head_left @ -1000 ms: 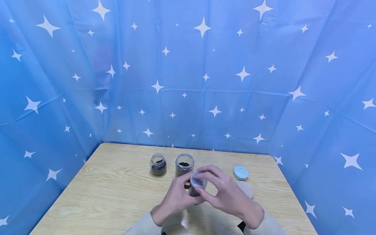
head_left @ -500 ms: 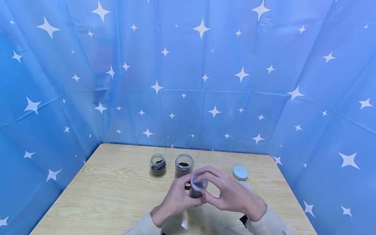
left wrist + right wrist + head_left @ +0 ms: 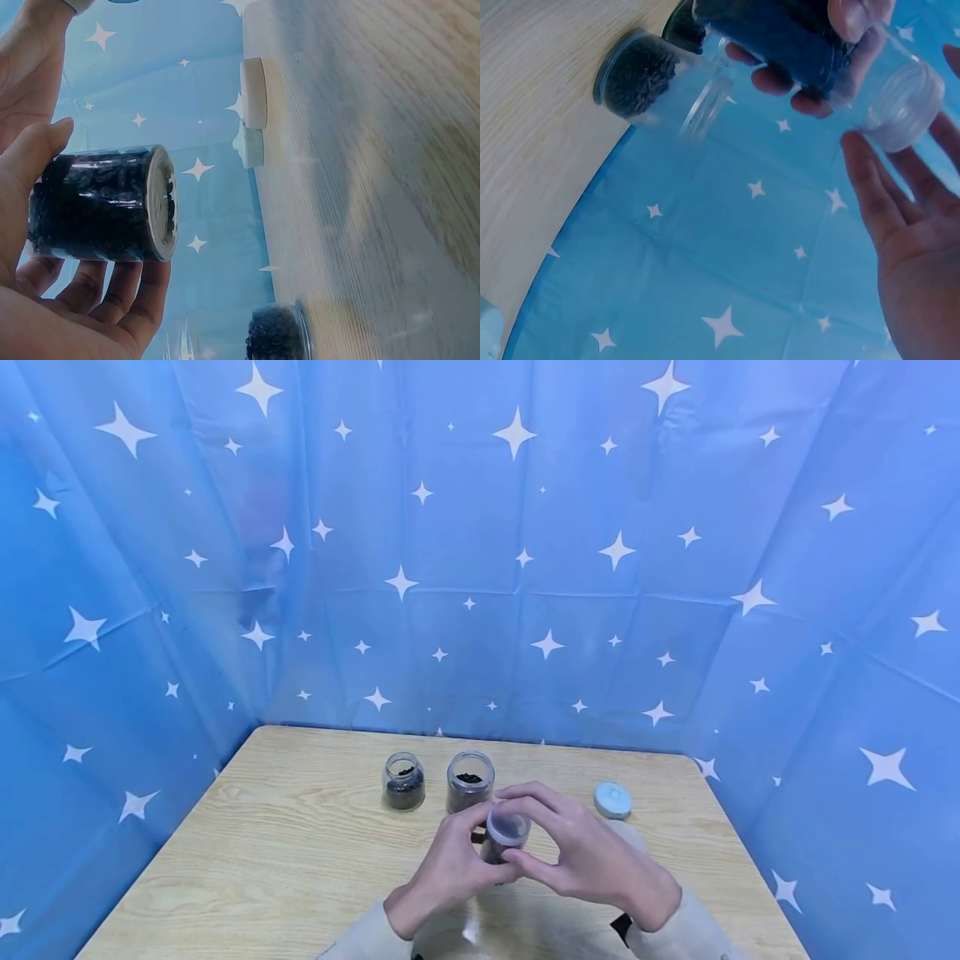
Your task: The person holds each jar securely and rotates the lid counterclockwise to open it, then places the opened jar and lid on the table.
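My left hand point(image 3: 453, 864) holds a clear jar point(image 3: 97, 206) above the table, fingers and thumb wrapped round its side. Small dark pieces, like beans or seeds, fill most of it. On its mouth is a clear, round screw lid point(image 3: 907, 105). My right hand point(image 3: 581, 847) grips the lid's edge from above, thumb on the near side and fingers on the far side. In the head view my hands hide much of the jar's body.
Behind my hands stand two lidless glass jars, a smaller jar point(image 3: 403, 785) and a larger jar point(image 3: 470, 777), each part filled with dark pieces. At the right lie a pale blue lid point(image 3: 613, 800) and a whitish round lid point(image 3: 253, 94). A starry blue curtain point(image 3: 480, 568) closes off the table's back.
My right thumb and fingers have shifted round the lid's edge, the thumb going right and then back left. My left hand and the jar stay nearly in place.
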A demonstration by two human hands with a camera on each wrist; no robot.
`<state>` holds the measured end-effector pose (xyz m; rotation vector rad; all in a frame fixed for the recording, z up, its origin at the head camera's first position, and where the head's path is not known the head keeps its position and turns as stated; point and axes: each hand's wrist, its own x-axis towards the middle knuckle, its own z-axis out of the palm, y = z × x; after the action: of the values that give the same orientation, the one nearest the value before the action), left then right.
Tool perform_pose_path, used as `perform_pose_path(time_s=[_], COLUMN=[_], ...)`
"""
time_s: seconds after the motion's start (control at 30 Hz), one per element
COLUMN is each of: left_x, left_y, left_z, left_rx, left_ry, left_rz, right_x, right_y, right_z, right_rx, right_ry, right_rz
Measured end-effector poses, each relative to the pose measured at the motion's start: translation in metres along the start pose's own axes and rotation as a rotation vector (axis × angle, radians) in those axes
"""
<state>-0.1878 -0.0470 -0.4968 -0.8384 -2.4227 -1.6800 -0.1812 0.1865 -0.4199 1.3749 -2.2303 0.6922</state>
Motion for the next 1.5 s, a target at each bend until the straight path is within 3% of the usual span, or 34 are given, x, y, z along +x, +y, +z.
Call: perform_pose_path(time_s=[0.2, 0.47, 0.93, 1.27, 1.5], left_x=[-0.001, -0.001, -0.001, 0.001, 0.002], left_y=[0.0, 0.0, 0.0, 0.003, 0.004], left_z=[0.0, 0.001, 0.001, 0.0, -0.001], left_rx=[0.009, 0.017, 0.004, 0.015, 0.019], left_ry=[0.013, 0.021, 0.008, -0.004, 0.001], left_rz=[-0.016, -0.012, -0.003, -0.001, 0.009], right_x=[-0.002, -0.001, -0.002, 0.0, 0.001], right_y=[-0.009, -0.013, -0.01, -0.006, -0.004], right_z=[0.006, 0.014, 0.016, 0.007, 0.002], right_rx=[-0.071, -0.103, -0.078, 0.026, 0.021], right_ry=[0.076, 0.147, 0.154, 0.095, 0.067], right_rz=[0.06, 0.059, 0.033, 0.016, -0.01])
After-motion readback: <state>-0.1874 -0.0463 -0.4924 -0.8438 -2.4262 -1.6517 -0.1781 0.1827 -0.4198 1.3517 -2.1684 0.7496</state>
